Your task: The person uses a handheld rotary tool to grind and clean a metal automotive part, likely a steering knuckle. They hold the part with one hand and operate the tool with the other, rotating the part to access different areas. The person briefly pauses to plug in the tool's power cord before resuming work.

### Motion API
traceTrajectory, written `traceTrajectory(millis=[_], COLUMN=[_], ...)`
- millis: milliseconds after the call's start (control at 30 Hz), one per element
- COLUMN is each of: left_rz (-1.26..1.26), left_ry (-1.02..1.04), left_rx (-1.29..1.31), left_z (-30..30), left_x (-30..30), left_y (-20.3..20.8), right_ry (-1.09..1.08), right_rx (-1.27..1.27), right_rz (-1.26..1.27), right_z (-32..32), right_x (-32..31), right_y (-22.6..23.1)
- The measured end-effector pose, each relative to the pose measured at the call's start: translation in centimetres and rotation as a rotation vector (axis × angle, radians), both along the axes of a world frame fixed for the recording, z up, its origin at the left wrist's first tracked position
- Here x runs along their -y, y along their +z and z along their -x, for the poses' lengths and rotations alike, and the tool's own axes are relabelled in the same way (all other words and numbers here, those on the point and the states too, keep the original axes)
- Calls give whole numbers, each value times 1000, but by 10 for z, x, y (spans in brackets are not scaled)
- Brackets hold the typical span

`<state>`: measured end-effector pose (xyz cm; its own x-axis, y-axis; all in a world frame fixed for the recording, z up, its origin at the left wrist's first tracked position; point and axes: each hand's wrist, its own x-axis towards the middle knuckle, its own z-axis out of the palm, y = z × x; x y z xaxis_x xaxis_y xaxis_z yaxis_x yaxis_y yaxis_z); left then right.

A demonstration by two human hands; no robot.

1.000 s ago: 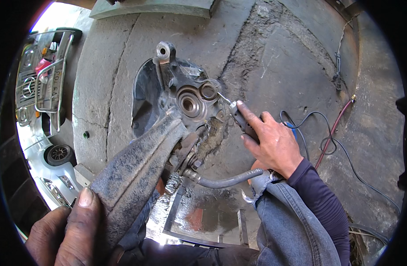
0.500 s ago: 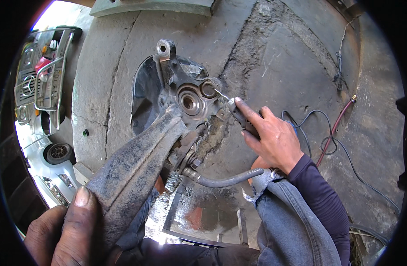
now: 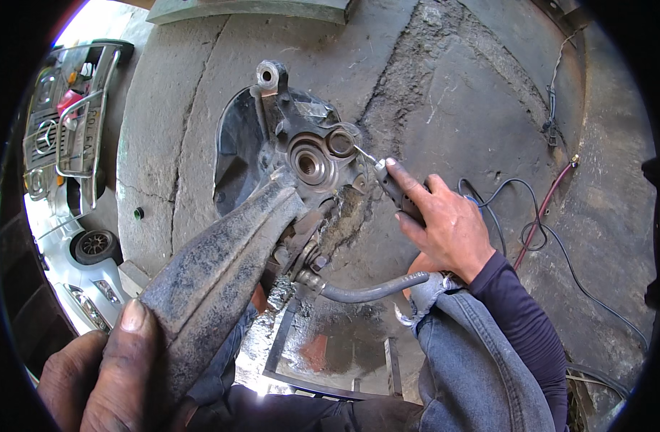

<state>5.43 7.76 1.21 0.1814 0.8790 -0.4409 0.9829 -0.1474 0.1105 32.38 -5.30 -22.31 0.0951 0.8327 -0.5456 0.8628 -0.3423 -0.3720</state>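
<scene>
At the lower left, my left hand (image 3: 110, 371) is closed on the wide end of a long, dirty grey metal arm, like a suspension control arm (image 3: 218, 277). The arm slants up to a steering knuckle (image 3: 288, 119) with a round splined hub bore (image 3: 308, 165) and a smaller round bore (image 3: 340, 143) beside it. My right hand (image 3: 449, 223) is wrapped round a dark-bodied die grinder (image 3: 395, 189), index finger stretched along its top. Its thin metal tip is close to the rim of the smaller bore; whether it touches, I cannot tell.
Behind the knuckle is a dark dust shield (image 3: 236, 155). A grey hose (image 3: 369, 291) bends towards my jeans-covered knee (image 3: 467, 338). Black cable (image 3: 560, 245) and a red hose (image 3: 542, 205) lie on the cracked concrete floor at right. Vehicle fronts (image 3: 64, 137) stand at left.
My right hand and the die grinder have shifted slightly right and down, drawing the tip a little away from the smaller bore. My left hand keeps its hold on the control arm.
</scene>
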Motion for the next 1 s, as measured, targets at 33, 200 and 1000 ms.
traceTrajectory(millis=[33,200,1000], left_rz=[-2,-4,-25], left_ry=[-2,-10,-42], left_rx=[0,-5,-58], left_z=[0,-1,-4], left_x=[0,-1,-6], left_y=[0,0,4], right_ry=[14,20,166], right_rx=[5,12,79], right_rz=[10,29,-129], right_z=[0,0,-19], right_x=[0,0,-40], right_y=[0,2,10])
